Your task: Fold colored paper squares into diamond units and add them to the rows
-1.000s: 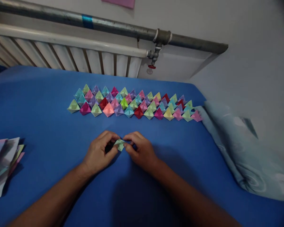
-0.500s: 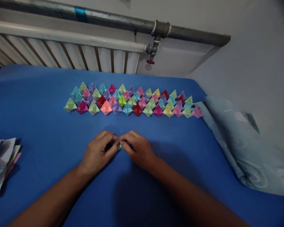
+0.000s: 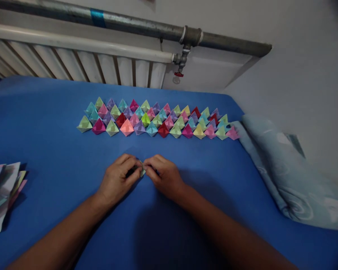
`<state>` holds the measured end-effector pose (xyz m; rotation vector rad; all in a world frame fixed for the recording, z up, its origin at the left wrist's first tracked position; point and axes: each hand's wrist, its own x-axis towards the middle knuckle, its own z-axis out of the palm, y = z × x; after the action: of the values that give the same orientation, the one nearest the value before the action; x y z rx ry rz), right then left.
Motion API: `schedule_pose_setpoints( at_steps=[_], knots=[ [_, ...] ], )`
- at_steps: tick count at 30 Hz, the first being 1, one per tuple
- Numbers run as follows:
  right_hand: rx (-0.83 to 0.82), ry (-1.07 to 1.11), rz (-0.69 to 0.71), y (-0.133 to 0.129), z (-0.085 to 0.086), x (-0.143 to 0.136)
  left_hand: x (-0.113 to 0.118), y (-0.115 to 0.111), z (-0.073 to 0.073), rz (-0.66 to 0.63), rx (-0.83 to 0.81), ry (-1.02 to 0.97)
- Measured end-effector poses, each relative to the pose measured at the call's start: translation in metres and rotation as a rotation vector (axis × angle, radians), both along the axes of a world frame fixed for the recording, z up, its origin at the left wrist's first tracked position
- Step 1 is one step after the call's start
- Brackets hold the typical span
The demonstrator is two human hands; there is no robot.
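Observation:
A small pale green paper piece (image 3: 142,171) is pinched between my two hands, mostly hidden by the fingers. My left hand (image 3: 121,176) grips it from the left with thumb and forefinger. From the right, my right hand (image 3: 163,174) pinches its other side, fingertips almost touching the left ones. Beyond both hands, several folded paper boats (image 3: 126,128) in many colours stand in close rows across the blue table (image 3: 59,165).
Loose coloured papers (image 3: 5,195) lie in a stack at the left edge. A folded light blue cloth (image 3: 287,176) rests along the right side. Behind the table are a white radiator (image 3: 107,69), a metal pipe (image 3: 146,28) and a red valve handle (image 3: 178,74).
Both hands stay nearly in place, with a slight shift of the fingertips around the paper piece. The camera view has moved a little.

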<state>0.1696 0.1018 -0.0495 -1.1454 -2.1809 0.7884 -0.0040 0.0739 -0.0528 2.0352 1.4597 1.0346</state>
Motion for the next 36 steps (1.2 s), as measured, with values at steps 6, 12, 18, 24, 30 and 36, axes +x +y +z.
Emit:
schedule_pose_setpoints(
  at_steps=[6, 12, 18, 24, 30, 36],
  knots=[
    [0.016, 0.027, -0.024, -0.001, 0.0, 0.0, 0.001, -0.001, 0.002, 0.034, -0.001, 0.012],
    [0.016, 0.055, -0.033, -0.001, 0.001, 0.001, -0.001, -0.001, 0.004, 0.071, -0.047, -0.017],
    [0.022, 0.101, -0.048, -0.001, 0.0, 0.001, -0.008, -0.003, 0.009, 0.099, -0.068, -0.031],
    [0.047, 0.197, -0.094, -0.003, -0.001, 0.002, -0.011, -0.005, 0.013, 0.151, -0.084, -0.065],
    [0.113, 0.259, -0.047, -0.011, 0.001, -0.001, 0.002, -0.014, 0.016, 0.224, -0.163, -0.065],
    [0.159, 0.281, -0.02, -0.017, 0.001, -0.003, 0.004, -0.018, 0.017, 0.224, -0.189, -0.11]
  ],
)
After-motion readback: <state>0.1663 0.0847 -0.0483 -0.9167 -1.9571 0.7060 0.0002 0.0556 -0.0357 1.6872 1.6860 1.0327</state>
